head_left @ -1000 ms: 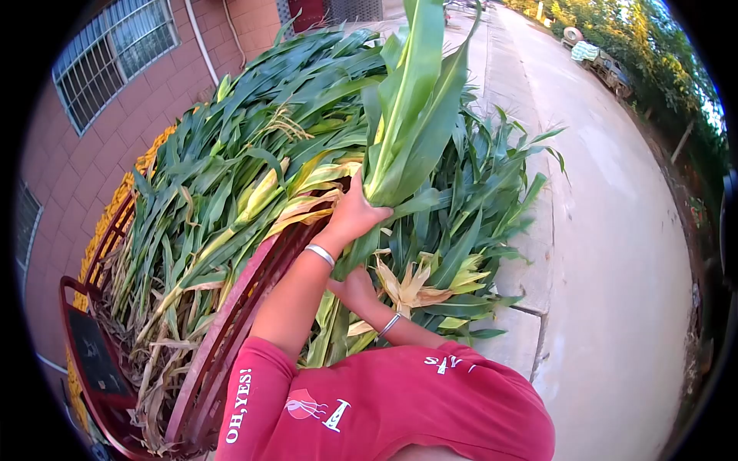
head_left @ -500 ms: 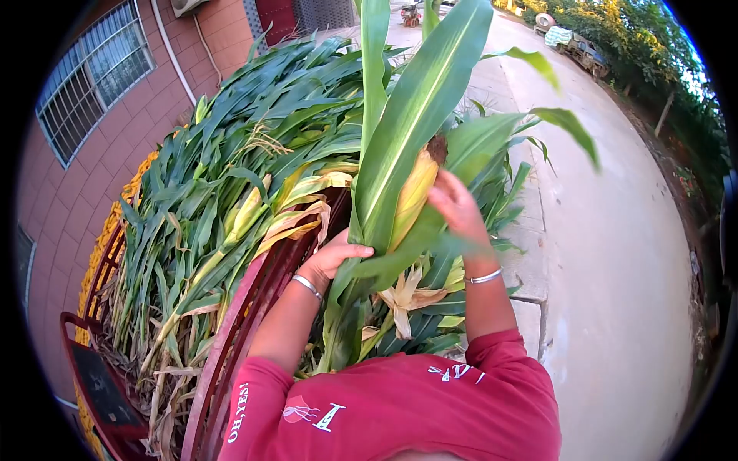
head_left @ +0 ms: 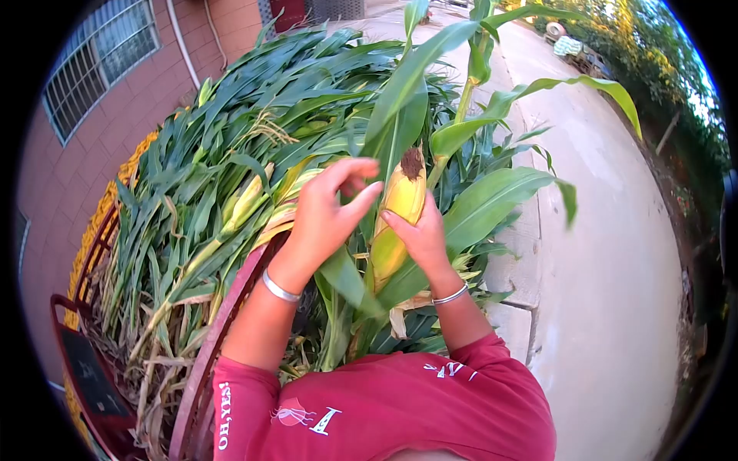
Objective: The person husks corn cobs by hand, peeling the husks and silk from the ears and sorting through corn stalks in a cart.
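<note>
An upright corn stalk (head_left: 464, 107) with long green leaves stands in front of my chest. On it is a corn ear (head_left: 405, 196) in yellow-green husk, with a dark brown silk tip. My right hand (head_left: 421, 234) is wrapped round the ear from the right, its thumb across the husk. To the left of the ear, my left hand (head_left: 330, 203) is raised with fingers curled and thumb apart, holding nothing that shows. Some dry, peeled-back husk (head_left: 403, 307) hangs below my right hand.
Cut corn stalks (head_left: 223, 169) are heaped on a cart with a red metal rail (head_left: 223, 338) at the left. More leafy stalks lie beyond my right hand. A brick wall (head_left: 92, 161) is on the left, a concrete road (head_left: 600, 269) on the right.
My left hand has let go of the stalk and risen beside the ear's tip. My right hand has moved down and left and taken hold of the ear. Leaves have swung apart.
</note>
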A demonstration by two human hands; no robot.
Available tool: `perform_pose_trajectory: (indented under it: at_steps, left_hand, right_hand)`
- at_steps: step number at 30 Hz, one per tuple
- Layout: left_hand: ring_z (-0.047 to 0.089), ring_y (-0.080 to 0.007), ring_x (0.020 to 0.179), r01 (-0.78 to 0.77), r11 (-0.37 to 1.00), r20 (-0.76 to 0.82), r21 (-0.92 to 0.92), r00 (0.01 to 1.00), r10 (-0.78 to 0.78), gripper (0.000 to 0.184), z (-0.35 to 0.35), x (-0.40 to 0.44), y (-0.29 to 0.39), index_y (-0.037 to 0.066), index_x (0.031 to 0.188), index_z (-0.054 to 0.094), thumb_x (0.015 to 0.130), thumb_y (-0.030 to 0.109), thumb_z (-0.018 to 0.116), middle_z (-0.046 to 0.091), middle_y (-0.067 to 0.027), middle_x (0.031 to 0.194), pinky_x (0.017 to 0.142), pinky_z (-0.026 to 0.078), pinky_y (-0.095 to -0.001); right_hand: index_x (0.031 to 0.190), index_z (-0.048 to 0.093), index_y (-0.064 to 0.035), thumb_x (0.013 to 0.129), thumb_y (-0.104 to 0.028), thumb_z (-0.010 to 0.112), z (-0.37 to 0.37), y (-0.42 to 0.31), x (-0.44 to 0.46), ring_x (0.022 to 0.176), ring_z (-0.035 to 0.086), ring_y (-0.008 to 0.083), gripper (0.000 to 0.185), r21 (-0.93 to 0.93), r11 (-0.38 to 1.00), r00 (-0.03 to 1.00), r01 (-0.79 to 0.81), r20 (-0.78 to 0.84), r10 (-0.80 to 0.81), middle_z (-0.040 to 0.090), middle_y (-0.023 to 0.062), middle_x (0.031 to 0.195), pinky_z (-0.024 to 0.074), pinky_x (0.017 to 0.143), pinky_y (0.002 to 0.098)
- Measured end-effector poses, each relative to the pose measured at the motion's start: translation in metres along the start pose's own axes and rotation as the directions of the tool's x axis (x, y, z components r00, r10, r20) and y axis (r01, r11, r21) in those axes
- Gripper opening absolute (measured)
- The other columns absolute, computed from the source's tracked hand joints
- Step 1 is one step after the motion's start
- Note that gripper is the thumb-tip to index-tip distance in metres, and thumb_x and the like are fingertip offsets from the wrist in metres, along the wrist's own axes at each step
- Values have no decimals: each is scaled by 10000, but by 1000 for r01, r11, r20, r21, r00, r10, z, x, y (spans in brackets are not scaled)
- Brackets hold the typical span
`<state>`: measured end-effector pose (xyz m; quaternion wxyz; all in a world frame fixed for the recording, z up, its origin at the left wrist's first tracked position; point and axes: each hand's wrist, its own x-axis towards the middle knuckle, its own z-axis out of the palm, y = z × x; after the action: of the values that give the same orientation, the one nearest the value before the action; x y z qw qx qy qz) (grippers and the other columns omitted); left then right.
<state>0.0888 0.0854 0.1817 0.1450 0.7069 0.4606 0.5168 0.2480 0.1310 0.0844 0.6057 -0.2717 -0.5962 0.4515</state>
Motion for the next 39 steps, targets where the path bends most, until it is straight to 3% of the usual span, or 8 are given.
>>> perform_pose_trajectory:
  at_steps: [11, 15, 17, 19, 24, 31, 37, 39]
  left_hand:
    - [640, -155, 640, 0, 939, 252, 345, 963, -92, 201, -6, 41, 14, -23, 806, 661, 673, 126, 680, 657, -121, 698, 607, 495, -303]
    - [619, -98, 688, 149, 974, 202, 169, 962, -182, 137, -8, 35, -19, -18, 833, 662, 721, 60, 649, 673, -68, 745, 637, 490, -257]
    - [647, -118, 748, 240, 914, 217, -328, 961, -175, 174, -8, 28, -22, -31, 884, 676, 744, 65, 637, 691, -85, 799, 722, 511, -267]
    - [638, -97, 802, 293, 868, 263, -401, 945, -197, 222, -12, 22, -21, -45, 962, 667, 768, 55, 627, 689, -66, 868, 749, 514, -259]
    - [614, -97, 653, 157, 952, 217, 261, 952, -216, 197, -22, 25, 4, -27, 835, 691, 737, 144, 707, 675, -93, 723, 630, 495, -263]
    - [639, -277, 642, 151, 883, 256, 445, 923, -287, 290, -17, 38, 2, 7, 770, 697, 648, 268, 725, 643, -173, 693, 643, 499, -353]
    - [608, -201, 642, 337, 927, 154, 161, 920, -361, 247, -10, 10, -37, -6, 798, 649, 713, 223, 681, 640, -120, 698, 645, 490, -317]
    - [590, -142, 723, 404, 752, 118, -522, 907, -405, 172, 6, -9, -70, 0, 896, 612, 795, 140, 605, 649, -51, 807, 691, 479, -277]
  right_hand:
    - [1140, 480, 14, 741, -189, 779, 24, 6, -18, 917, 623, 276, 538, -318, 944, 996, 85, 51, -73, 622, 174, 1011, 483, 793, 367]
    - [1108, 487, 14, 735, -192, 783, 26, 8, -18, 887, 628, 287, 518, -270, 961, 996, 66, 70, -49, 623, 175, 986, 484, 769, 369]
    - [1103, 491, 15, 732, -196, 785, 26, 5, -18, 852, 628, 296, 518, -165, 985, 998, 50, 49, -42, 624, 167, 954, 485, 752, 367]
    - [1106, 490, 16, 731, -197, 786, 25, 5, -18, 848, 628, 294, 523, -194, 979, 997, 67, 49, -59, 624, 165, 947, 486, 750, 366]
    - [1117, 489, 16, 723, -207, 792, 30, 6, -19, 858, 628, 308, 545, -280, 957, 996, 83, 58, -69, 624, 170, 947, 486, 755, 374]
    - [1074, 508, 21, 722, -182, 787, 38, 9, -24, 814, 641, 239, 492, -438, 893, 995, 101, 23, -101, 653, 152, 920, 497, 740, 349]
    - [1082, 510, 18, 718, -170, 792, 32, 3, -24, 837, 639, 247, 497, -264, 964, 999, 35, 26, -29, 647, 146, 940, 494, 753, 353]
    - [1073, 504, 18, 712, -175, 800, 31, 2, -23, 849, 640, 272, 506, -199, 980, 1000, 8, 31, -1, 641, 157, 945, 488, 758, 365]
